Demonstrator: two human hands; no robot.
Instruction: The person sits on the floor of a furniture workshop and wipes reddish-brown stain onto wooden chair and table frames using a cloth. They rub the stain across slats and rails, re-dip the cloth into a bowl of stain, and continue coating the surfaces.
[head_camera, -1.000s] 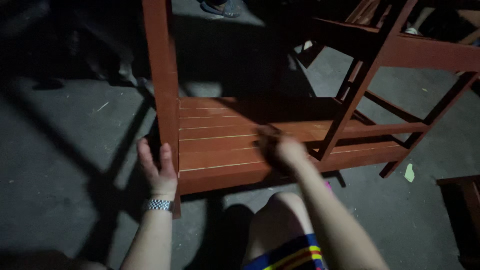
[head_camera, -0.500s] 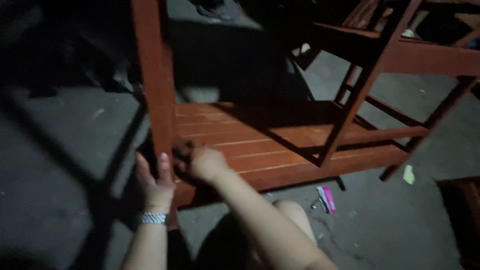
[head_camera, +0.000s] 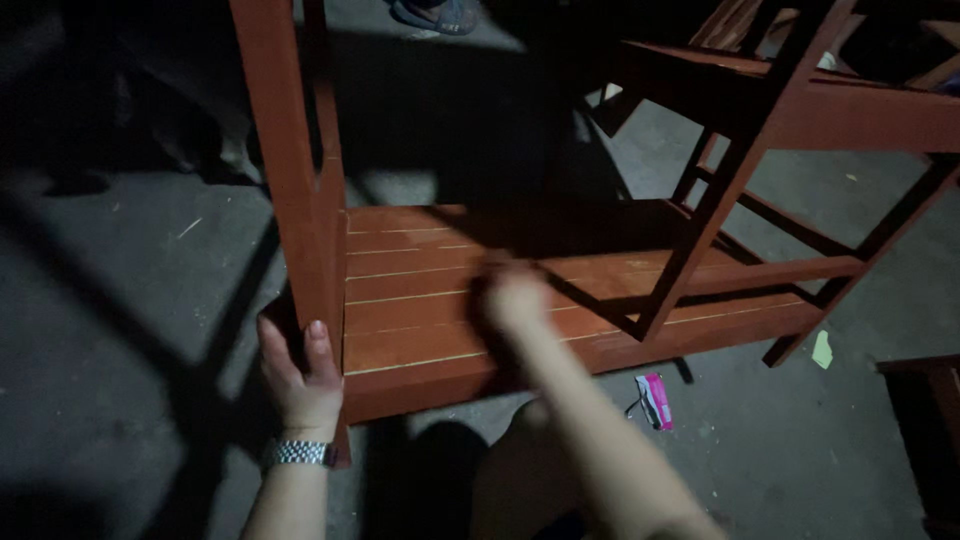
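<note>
Gripping the upright leg at the slatted shelf's front-left corner, my left hand stays clamped there. My right hand has slid back from that corner to mid-shelf, blurred, so I can't tell its grip.

Left hand, metal watch on wrist, grips red-brown wooden leg at lower left. Right hand, blurred, rests on slatted shelf at centre. Pink object on concrete floor, lower right.
</note>
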